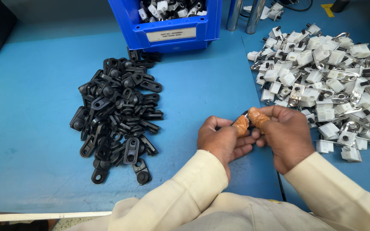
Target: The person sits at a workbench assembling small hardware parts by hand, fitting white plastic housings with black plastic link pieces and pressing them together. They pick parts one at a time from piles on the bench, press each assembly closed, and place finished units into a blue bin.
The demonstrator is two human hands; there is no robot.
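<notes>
**Hands pinched on a small part at mid-table**

Fingers met over the blue table [31,111] when I looked down: my left hand [224,141] and right hand [284,136] were drawn together near the middle, a little to the right, thumbs and forefingers closed on one small dark part [241,118]. Orange rubber finger cots [258,118] covered the pinching tips of both hands. The part sat right between those covered tips, touching them on both sides, with only a sliver of black and a speck of white showing at its far edge. The remaining fingers of each hand were curled in beneath, the left ones tucked against the right.

Most of the part was hidden, so I could not tell its long axis with any confidence; the visible sliver seemed to run left to right, from one hand to the other. Which end pointed where I could not tell.

Left of the hands, well apart from them, lay a heap of black plastic pieces [116,113]. To the right, a heap of white and metal clips [330,81] spread out, its near edge just beside my right hand. A blue bin [210,21] stood at the far side, holding more mixed parts.
</notes>
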